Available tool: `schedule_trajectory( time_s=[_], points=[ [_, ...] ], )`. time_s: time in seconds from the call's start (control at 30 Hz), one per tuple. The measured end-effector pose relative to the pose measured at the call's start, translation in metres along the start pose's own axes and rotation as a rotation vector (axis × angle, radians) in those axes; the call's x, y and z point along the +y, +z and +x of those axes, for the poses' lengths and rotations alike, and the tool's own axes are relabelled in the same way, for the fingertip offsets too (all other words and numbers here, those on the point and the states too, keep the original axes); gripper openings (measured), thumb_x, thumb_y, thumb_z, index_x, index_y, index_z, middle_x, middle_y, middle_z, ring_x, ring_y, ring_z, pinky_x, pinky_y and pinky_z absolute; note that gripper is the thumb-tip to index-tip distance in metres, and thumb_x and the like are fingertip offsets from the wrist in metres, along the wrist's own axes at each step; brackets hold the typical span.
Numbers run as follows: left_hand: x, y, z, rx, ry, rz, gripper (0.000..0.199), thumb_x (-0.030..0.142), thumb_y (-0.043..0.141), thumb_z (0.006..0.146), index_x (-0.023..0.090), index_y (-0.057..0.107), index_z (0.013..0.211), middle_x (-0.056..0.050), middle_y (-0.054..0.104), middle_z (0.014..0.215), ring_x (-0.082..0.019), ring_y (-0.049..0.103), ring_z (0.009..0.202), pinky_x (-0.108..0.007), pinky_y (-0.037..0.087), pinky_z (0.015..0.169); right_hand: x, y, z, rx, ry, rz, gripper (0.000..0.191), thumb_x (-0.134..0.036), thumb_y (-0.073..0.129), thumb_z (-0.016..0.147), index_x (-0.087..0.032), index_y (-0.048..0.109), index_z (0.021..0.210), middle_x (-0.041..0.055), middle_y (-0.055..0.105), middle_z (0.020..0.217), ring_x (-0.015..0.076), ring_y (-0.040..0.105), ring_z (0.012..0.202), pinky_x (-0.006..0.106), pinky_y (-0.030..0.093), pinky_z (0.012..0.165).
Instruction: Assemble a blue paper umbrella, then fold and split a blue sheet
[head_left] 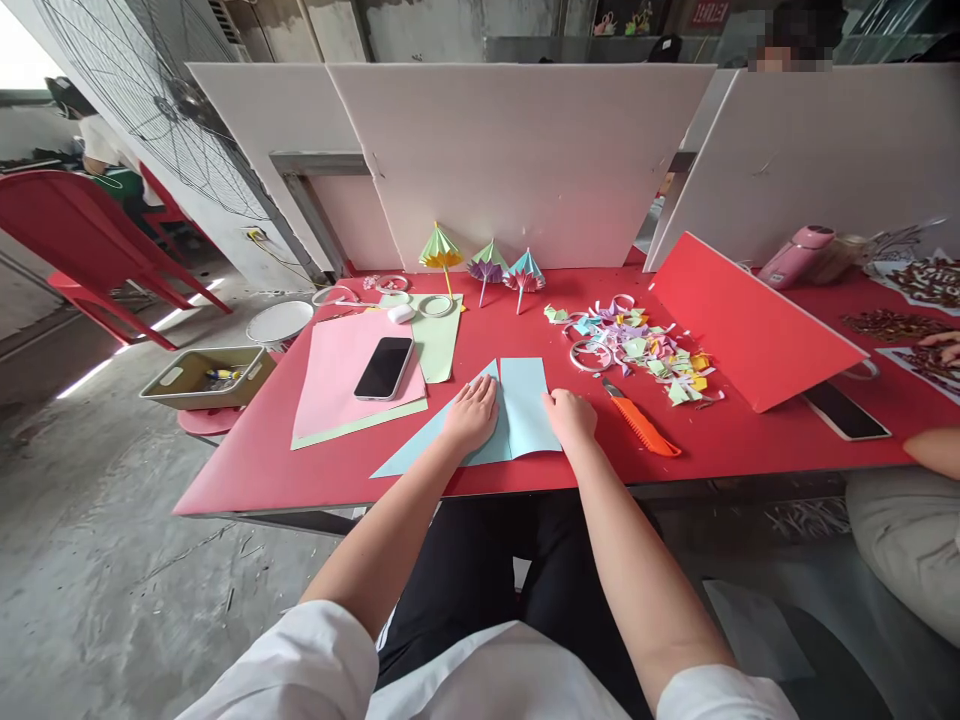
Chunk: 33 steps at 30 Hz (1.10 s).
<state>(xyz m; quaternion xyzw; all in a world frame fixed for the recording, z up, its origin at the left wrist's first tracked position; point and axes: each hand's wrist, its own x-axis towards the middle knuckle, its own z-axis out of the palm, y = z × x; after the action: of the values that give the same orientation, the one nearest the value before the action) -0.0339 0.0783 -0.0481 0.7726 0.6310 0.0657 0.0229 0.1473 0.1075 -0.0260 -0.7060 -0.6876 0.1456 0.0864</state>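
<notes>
A light blue paper (pixel 529 405) lies on the red table near its front edge, with a folded triangular part at its left. My left hand (pixel 472 412) rests flat on the triangular part, fingers stretched forward. My right hand (pixel 571 418) is at the paper's right edge with its fingers curled, pinching that edge. Right of my right hand lies an orange cutter (pixel 641 420). A phone (pixel 385 367) lies on pink paper (pixel 330 370) to the left. Three small paper umbrellas, one yellow and green (pixel 440 248), stand behind the blue paper.
Paper scraps (pixel 660 350) are heaped at the right beside a tilted red board (pixel 757 320). A pink bottle (pixel 796 257) and another phone (pixel 847 411) lie farther right, near another person's hand. A white partition (pixel 525 160) rises behind the table (pixel 247 470).
</notes>
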Motion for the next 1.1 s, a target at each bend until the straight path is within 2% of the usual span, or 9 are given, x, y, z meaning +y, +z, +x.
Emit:
schedule_trajectory(
  time_s=[0.17,0.3,0.4,0.57,1.1],
  points=[
    [0.001,0.000,0.000,0.003,0.001,0.002,0.050,0.027,0.019,0.092,0.008,0.028,0.138,-0.012,0.025,0.146,-0.021,0.018,0.136,-0.038,0.018,0.111,0.000,0.001,-0.008,0.056,-0.021,-0.030,0.037,-0.038,0.032,0.091,-0.018,0.060,0.079,0.0098,0.064,0.086,0.0198,0.057,0.082,0.025,0.030,0.054],
    [0.001,0.000,-0.001,-0.001,0.007,0.008,0.051,0.027,0.019,0.092,0.007,0.028,0.138,-0.012,0.024,0.146,-0.020,0.018,0.136,-0.037,0.017,0.111,0.004,-0.003,-0.010,0.040,-0.024,-0.012,0.047,-0.049,0.029,0.090,-0.019,0.059,0.070,0.0076,0.062,0.070,0.0184,0.055,0.069,0.024,0.026,0.050],
    [0.001,-0.001,-0.001,-0.006,0.000,0.013,0.051,0.027,0.020,0.092,0.007,0.027,0.139,-0.011,0.024,0.146,-0.020,0.017,0.136,-0.038,0.017,0.111,0.006,-0.002,-0.013,0.036,-0.041,-0.009,0.042,-0.044,0.034,0.089,-0.019,0.059,0.067,0.0066,0.060,0.065,0.0177,0.054,0.068,0.024,0.024,0.049],
    [0.003,-0.002,-0.001,-0.020,-0.002,0.018,0.053,0.027,0.020,0.091,0.006,0.025,0.139,-0.011,0.021,0.147,-0.021,0.017,0.136,-0.038,0.013,0.111,0.005,0.003,-0.018,0.083,-0.068,-0.035,0.038,-0.038,0.036,0.090,-0.018,0.061,0.071,0.0091,0.062,0.072,0.0193,0.052,0.077,0.025,0.023,0.052],
    [0.004,-0.003,-0.002,-0.017,-0.010,0.004,0.053,0.028,0.019,0.091,0.006,0.026,0.139,-0.012,0.023,0.147,-0.022,0.017,0.136,-0.038,0.013,0.111,0.007,0.010,-0.023,0.157,-0.083,-0.027,0.038,-0.038,0.033,0.091,-0.018,0.058,0.070,0.0100,0.063,0.080,0.0215,0.051,0.083,0.027,0.028,0.059]
  ],
)
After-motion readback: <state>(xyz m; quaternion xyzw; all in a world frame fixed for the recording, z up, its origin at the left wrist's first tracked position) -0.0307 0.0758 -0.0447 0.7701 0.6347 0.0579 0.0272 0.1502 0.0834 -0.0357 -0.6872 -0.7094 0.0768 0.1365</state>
